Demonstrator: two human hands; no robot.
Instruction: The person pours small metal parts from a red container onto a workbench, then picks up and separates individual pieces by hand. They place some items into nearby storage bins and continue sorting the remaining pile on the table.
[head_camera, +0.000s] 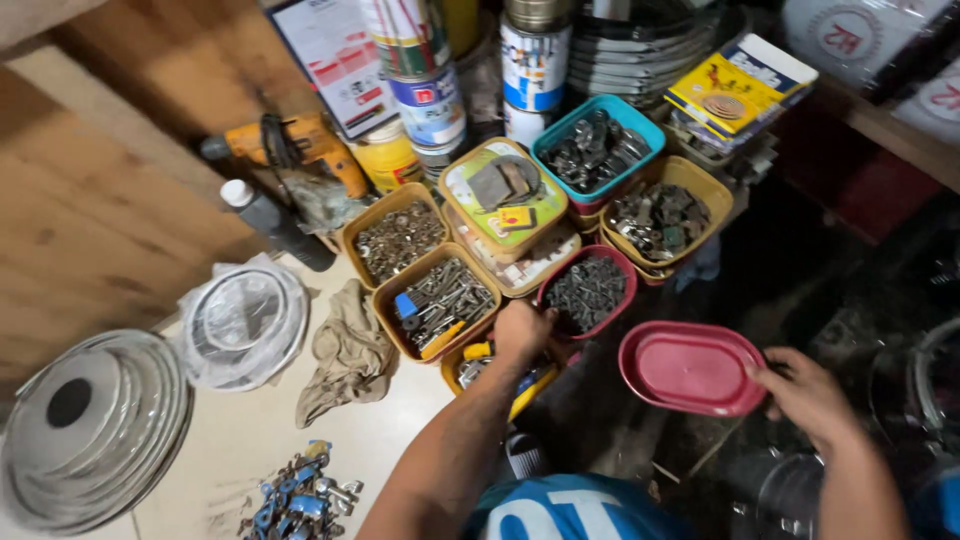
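A person's left hand (520, 330) reaches into a red tub of dark screws (587, 292), fingers curled at its 8 o'clock rim; whether they pinch anything cannot be told. The right hand (808, 398) grips the red oval lid (690, 367) by its 3 o'clock edge. Sorting appears under way; picking out a screw likely calls for a fine pinch.

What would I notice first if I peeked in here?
Lots of little tubs of screws and metal bits crowd the middle, like the teal tub at the back. The left hand reaches into the red tub, and the right hand holds a red lid.
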